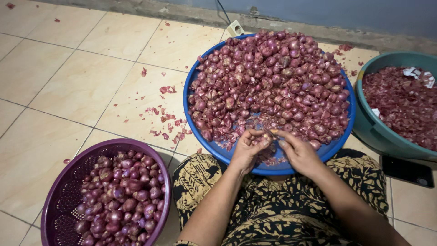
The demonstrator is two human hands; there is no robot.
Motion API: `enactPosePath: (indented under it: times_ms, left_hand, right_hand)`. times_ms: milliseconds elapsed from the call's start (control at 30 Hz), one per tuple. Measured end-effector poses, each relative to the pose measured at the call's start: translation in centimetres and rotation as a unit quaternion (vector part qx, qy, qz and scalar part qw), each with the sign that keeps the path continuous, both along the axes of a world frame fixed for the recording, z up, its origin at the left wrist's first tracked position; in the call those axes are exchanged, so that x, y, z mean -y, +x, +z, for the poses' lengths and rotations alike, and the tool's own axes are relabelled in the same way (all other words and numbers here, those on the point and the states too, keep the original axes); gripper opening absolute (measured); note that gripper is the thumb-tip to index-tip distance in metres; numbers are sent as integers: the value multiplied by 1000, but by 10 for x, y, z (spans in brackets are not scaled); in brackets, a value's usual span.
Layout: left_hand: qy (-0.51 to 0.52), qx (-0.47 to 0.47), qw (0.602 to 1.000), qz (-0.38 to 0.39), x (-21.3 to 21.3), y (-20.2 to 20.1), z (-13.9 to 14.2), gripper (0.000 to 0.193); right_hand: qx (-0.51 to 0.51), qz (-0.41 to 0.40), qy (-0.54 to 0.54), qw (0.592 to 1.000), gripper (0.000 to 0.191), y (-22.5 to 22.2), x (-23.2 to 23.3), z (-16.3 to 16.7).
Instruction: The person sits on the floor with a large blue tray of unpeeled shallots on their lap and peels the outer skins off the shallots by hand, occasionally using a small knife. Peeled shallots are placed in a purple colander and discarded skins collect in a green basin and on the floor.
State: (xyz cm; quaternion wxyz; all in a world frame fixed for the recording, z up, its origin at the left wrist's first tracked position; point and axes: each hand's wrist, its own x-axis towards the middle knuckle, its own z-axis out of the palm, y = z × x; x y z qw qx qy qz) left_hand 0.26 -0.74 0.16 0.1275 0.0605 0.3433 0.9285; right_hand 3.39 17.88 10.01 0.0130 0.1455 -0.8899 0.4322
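Note:
My left hand [248, 148] and my right hand [298, 152] meet over the near rim of a wide blue basin [191, 86]. Between their fingertips they pinch one small shallot [268, 134]; a yellowish bit, perhaps a small tool's handle, shows at my right fingers. The basin is heaped with red shallots [273, 77] and loose skins. My arms come up from the bottom, over a black and tan patterned cloth [273, 209] on my lap.
A purple perforated basket [57, 200] at lower left holds peeled shallots. A teal tub [364, 123] at right is filled with red skins and paper scraps. A dark phone [407, 171] lies below it. Skins litter the beige tiles [68, 82]. A wall runs behind.

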Motion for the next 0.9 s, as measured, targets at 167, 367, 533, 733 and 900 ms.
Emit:
enactPosePath:
  times_ms: [167, 367, 533, 733, 900]
  left_hand:
    - [2, 10, 1000, 10, 1, 0, -4, 32]
    - [-6, 16, 1000, -2, 1, 2, 6, 29]
    - [19, 49, 998, -20, 4, 4, 12, 23]
    - [24, 18, 999, -38, 5, 4, 12, 22]
    - [-1, 44, 999, -24, 6, 4, 15, 24]
  right_hand:
    - [213, -62, -27, 975, 49, -1, -5, -1]
    - [-68, 28, 10, 997, 39, -1, -5, -2]
    - [204, -35, -34, 978, 49, -1, -8, -1]
    - [-43, 46, -29, 998, 39, -3, -6, 1]
    - [216, -32, -100, 971, 48, -4, -9, 3]
